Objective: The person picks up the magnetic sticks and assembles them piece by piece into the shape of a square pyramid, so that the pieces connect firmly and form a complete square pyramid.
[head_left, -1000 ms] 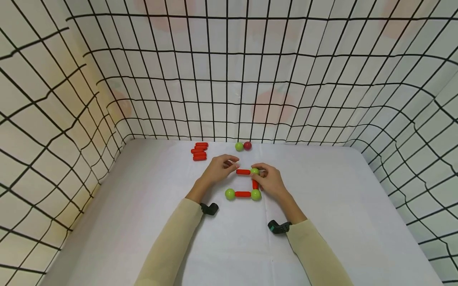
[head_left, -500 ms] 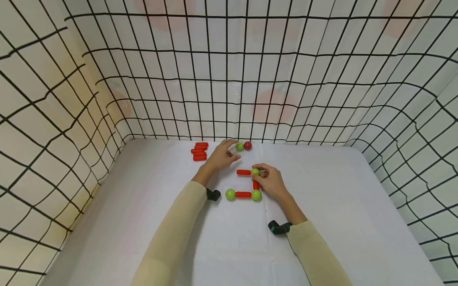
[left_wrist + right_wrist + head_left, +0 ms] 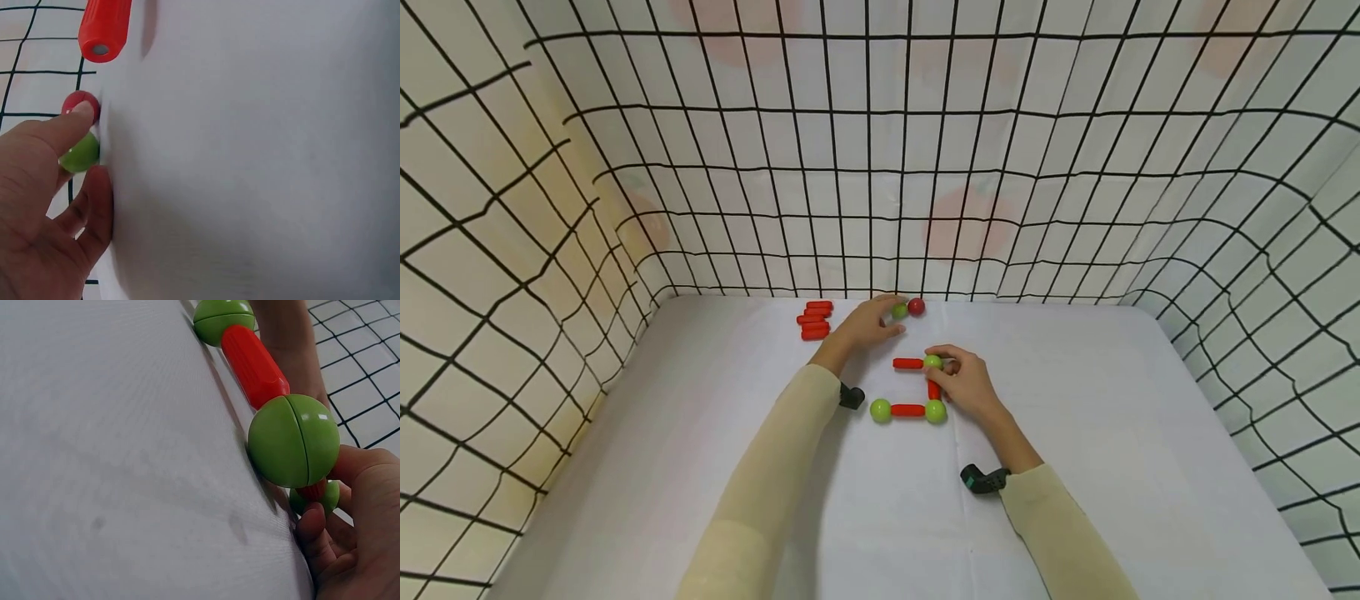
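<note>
A U-shaped figure of red magnetic rods and green balls lies on the white cloth, its gap facing left in the head view. My right hand [image 3: 967,382] pinches the green ball [image 3: 932,362] at its far corner, where a red rod [image 3: 907,363] points left. The near side has a green ball [image 3: 936,412], a red rod [image 3: 907,410] and another green ball [image 3: 881,410]. Farther back, my left hand [image 3: 867,325] reaches over a loose green ball [image 3: 899,311], thumb and fingers spread around it. A red ball [image 3: 917,307] sits just right of that ball.
Several red rods [image 3: 816,320] lie in a loose stack left of my left hand. Black wire mesh [image 3: 868,167] stands along the back and both sides of the white table [image 3: 1075,400]. Each wrist wears a small black camera [image 3: 985,478].
My left hand has left the free end of the far rod and moved back to the loose green ball. My right hand stays on the corner ball.
</note>
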A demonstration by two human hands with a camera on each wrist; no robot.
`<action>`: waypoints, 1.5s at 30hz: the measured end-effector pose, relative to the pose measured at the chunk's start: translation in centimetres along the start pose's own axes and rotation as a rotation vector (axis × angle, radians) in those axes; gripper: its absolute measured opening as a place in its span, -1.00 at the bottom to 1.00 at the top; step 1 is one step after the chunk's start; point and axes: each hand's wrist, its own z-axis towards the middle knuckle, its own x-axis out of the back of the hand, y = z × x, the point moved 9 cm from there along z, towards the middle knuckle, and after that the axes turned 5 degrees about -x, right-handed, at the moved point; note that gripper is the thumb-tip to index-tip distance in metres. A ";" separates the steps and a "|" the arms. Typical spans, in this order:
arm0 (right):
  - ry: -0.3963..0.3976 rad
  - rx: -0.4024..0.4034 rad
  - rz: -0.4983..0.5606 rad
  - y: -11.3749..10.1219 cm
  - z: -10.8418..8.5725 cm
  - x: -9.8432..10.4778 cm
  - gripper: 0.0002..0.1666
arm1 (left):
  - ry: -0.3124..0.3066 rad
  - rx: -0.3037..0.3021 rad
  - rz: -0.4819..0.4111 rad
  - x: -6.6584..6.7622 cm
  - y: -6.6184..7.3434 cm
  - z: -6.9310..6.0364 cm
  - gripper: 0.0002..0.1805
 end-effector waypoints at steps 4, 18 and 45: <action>0.002 0.004 -0.018 -0.2 0.0 0.1 -0.60 | 0.068 0.063 -0.056 0.4 -0.8 -0.4 -0.51; 0.007 0.015 -0.012 0.2 -0.2 -0.2 -0.61 | 0.145 0.110 -0.201 1.3 -1.9 -4.4 -0.55; 0.002 0.005 -0.037 0.2 0.0 -0.3 -0.60 | 0.141 -0.006 -0.368 -1.0 -0.7 -10.0 -0.59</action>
